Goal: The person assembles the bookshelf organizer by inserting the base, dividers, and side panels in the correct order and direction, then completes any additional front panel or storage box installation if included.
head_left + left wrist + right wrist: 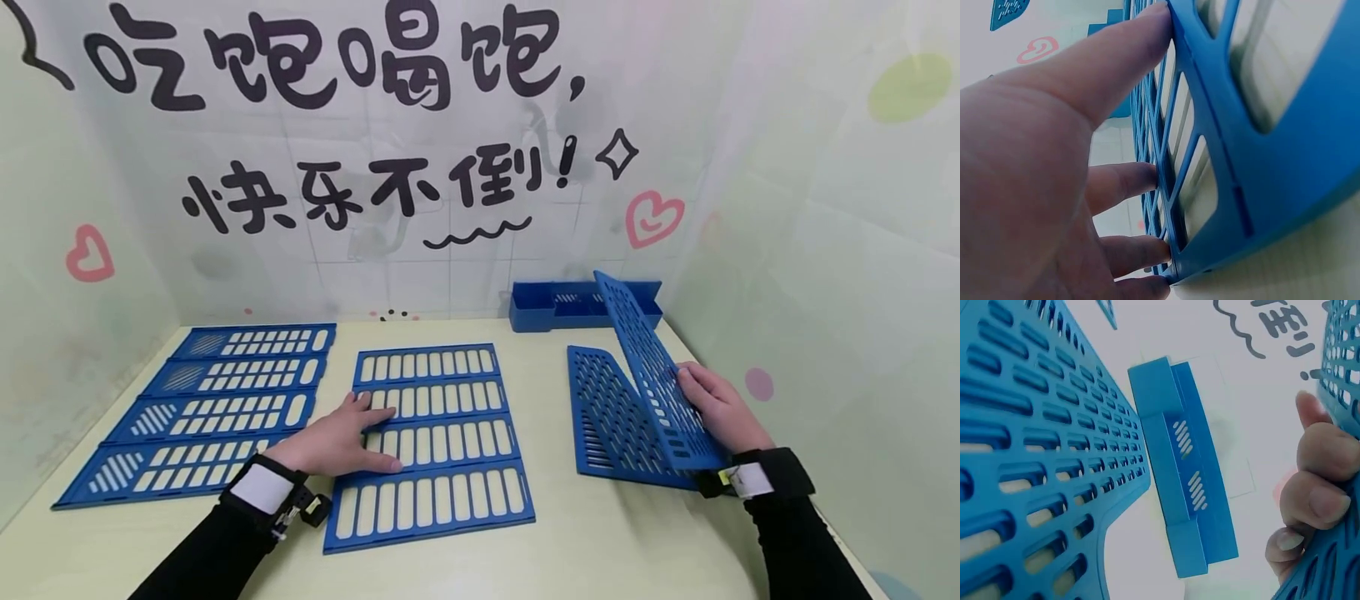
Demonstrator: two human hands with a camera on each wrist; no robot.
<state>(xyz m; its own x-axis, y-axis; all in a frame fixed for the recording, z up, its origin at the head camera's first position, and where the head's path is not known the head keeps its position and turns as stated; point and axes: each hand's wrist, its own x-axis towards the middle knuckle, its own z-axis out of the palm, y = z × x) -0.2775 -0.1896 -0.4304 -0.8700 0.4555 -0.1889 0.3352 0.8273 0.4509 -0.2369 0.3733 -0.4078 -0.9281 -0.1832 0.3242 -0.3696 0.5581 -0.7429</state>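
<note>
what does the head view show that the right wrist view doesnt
Only the head view shows the left hand resting flat on the middle slotted panels, the four panels at left, and the wall lettering in full. Only the right wrist view shows the curled fingers gripping the tilted panel's edge close up. Both show the right hand holding the tilted perforated panel, the flat perforated panel beneath it, and the blue tray by the wall.

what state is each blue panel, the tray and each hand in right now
left hand: flat, fingers straight, pressing on the middle slotted panels
middle slotted panels: four lying flat, edge to edge
left slotted panels: four lying flat in a row
right hand: fingers curled round the tilted perforated panel
tilted perforated panel: raised on edge
flat perforated panel: lying on table
blue tray: resting by the wall
</note>
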